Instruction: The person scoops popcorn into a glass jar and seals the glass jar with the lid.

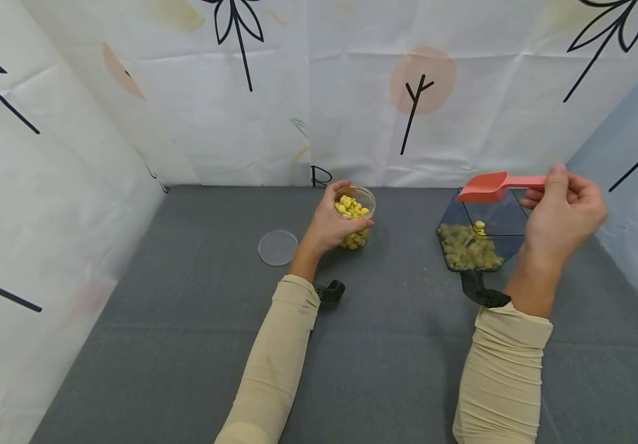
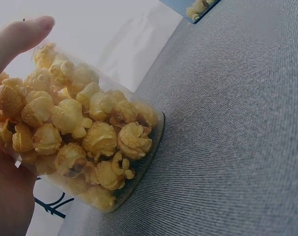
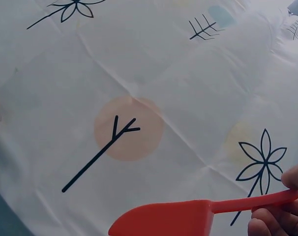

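Note:
My left hand [image 1: 330, 223] grips a clear round jar [image 1: 371, 201] standing on the grey table, thumb and fingers on opposite sides. Yellow popcorn [image 2: 85, 123] fills much of the jar, seen closely through its wall in the left wrist view. On the right, my right hand [image 1: 566, 216] pinches the handle of a coral-red scoop [image 1: 487, 187]. The scoop is held up above a dark blue see-through box [image 1: 502, 213] with popcorn in its near part. In the right wrist view the scoop [image 3: 166, 219] shows side-on; what its bowl contains is hidden.
A clear round lid [image 1: 277, 248] lies flat on the table [image 1: 374, 370], left of the jar. White printed cloth [image 1: 352, 123] hangs at the back and along both sides. Small crumbs are scattered between jar and box.

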{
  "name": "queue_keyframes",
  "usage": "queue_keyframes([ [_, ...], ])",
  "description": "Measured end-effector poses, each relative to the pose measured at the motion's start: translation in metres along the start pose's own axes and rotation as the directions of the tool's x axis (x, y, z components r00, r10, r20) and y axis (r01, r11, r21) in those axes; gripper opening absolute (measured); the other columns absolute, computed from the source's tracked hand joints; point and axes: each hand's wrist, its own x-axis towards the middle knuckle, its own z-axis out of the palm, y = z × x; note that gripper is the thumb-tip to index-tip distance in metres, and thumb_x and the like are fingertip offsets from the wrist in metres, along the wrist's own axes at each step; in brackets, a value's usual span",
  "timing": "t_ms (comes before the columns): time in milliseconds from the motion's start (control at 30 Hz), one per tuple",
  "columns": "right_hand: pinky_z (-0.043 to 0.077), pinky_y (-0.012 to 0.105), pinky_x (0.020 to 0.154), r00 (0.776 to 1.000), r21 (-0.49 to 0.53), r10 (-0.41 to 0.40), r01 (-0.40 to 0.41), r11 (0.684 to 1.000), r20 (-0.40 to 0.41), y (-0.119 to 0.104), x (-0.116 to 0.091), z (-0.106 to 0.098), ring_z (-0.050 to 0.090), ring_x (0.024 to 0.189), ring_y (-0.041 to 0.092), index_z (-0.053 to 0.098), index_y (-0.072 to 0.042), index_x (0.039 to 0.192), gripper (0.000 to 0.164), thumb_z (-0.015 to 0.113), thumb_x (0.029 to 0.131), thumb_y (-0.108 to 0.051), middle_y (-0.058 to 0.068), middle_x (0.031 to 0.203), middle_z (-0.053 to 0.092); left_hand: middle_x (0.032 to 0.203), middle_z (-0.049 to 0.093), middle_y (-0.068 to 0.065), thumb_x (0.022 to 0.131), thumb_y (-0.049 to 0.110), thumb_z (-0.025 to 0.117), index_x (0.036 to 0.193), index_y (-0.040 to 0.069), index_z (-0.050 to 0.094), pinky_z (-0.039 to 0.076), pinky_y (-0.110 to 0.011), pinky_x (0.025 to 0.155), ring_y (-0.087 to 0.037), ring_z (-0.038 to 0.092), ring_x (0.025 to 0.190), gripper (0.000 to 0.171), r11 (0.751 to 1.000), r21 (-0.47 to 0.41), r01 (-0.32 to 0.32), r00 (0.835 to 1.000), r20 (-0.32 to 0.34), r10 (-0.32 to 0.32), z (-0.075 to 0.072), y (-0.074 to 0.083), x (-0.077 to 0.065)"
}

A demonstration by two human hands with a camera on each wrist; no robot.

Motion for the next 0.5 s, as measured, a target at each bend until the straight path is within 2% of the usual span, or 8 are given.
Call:
queue_keyframes([
  [133,0.052,0.014,0.057,0.999,0.025,0.032,-0.032,0.999,-0.018,-0.0017,0.0023,-0.004,0.062,0.056,0.007,0.067,-0.009,0.098,0.007,0.068,0.098,-0.016,0.003,0.08,0.069,0.153,0.048,-0.009,0.079,0.023,0.09,0.154,0.02,0.032,0.039,-0.047,0.117,-0.023,0.047,0.14,0.095,1.0,-0.006,-0.005,1.0,0.001,0.005,0.0009,-0.0016,0.001],
  [500,0.053,0.016,0.055,0.996,0.082,0.076,-0.072,0.994,-0.049,-0.0084,0.0041,-0.0106,0.061,0.053,0.01,0.068,-0.007,0.091,0.01,0.065,0.099,-0.013,0.006,0.081,0.069,0.154,0.046,-0.007,0.079,0.022,0.09,0.155,0.022,0.03,0.038,-0.046,0.118,-0.021,0.046,0.14,0.097,0.999,-0.025,0.021,1.0,0.01,-0.021,-0.0003,-0.0016,0.0022],
])
